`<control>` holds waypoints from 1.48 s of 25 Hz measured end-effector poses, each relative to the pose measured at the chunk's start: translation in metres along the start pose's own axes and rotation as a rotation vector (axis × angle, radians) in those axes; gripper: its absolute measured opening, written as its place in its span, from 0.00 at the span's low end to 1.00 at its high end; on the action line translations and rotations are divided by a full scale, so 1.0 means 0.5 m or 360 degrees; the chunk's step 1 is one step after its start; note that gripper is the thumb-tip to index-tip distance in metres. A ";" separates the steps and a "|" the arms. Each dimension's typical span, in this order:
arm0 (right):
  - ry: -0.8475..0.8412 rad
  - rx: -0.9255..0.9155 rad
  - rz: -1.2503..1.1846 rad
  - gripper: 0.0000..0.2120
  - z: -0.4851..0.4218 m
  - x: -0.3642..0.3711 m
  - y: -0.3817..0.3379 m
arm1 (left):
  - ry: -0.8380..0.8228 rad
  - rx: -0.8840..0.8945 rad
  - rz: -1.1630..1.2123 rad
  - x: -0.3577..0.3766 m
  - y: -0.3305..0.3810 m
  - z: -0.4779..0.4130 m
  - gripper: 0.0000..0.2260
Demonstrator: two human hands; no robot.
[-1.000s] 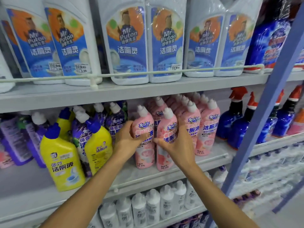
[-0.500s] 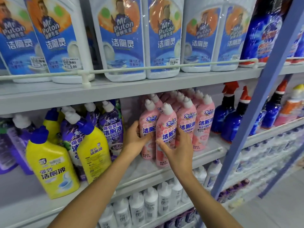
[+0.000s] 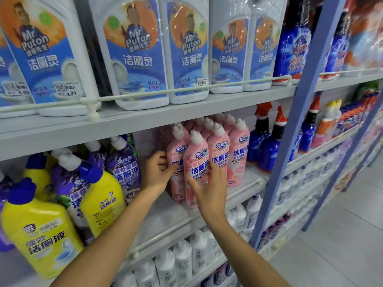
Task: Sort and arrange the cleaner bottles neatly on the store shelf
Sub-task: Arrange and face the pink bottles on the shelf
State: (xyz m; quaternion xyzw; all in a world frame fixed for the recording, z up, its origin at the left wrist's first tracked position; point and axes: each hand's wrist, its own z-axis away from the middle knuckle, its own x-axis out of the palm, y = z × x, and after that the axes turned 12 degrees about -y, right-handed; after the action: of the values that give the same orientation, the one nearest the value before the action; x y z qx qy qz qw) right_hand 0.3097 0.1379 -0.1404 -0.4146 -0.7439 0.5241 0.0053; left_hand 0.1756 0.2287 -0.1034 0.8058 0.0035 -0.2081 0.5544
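on the middle shelf point(image 3: 165, 214), the person's left hand point(image 3: 156, 175) curls its fingers round the rear-left pink bottle point(image 3: 179, 151), while the right hand point(image 3: 209, 193) clasps the front pink bottle point(image 3: 196, 160) between thumb and fingers. both bottles stand touching each other, just right of the yellow bottles point(image 3: 99, 201).

Pale grey metal shelf boards point(image 3: 145, 123) run in tiers one above the other, and a blue metal upright point(image 3: 293, 131) carries them. A thin white rail point(image 3: 165, 92) guards the front edge of the upper board. At the lower right lies a light grey tiled floor point(image 3: 342, 245). The light is even and soft.
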 end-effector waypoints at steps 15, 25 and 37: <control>0.0072 0.0042 0.0093 0.38 -0.001 0.021 -0.011 | -0.0150 0.0105 0.0141 -0.002 -0.018 -0.036 0.11; 0.0109 0.0088 0.0126 0.41 0.004 0.040 -0.019 | -0.0158 0.0205 0.0103 -0.001 -0.049 -0.043 0.12; -0.0113 0.0006 0.0205 0.38 -0.013 0.004 -0.002 | -0.0298 0.0133 0.0128 -0.003 -0.046 -0.030 0.18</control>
State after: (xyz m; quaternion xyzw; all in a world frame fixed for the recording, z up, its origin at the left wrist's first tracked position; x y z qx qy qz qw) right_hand 0.3109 0.1440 -0.1376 -0.4428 -0.7142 0.5393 -0.0541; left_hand 0.1738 0.2512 -0.1188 0.8047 -0.0893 -0.2600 0.5261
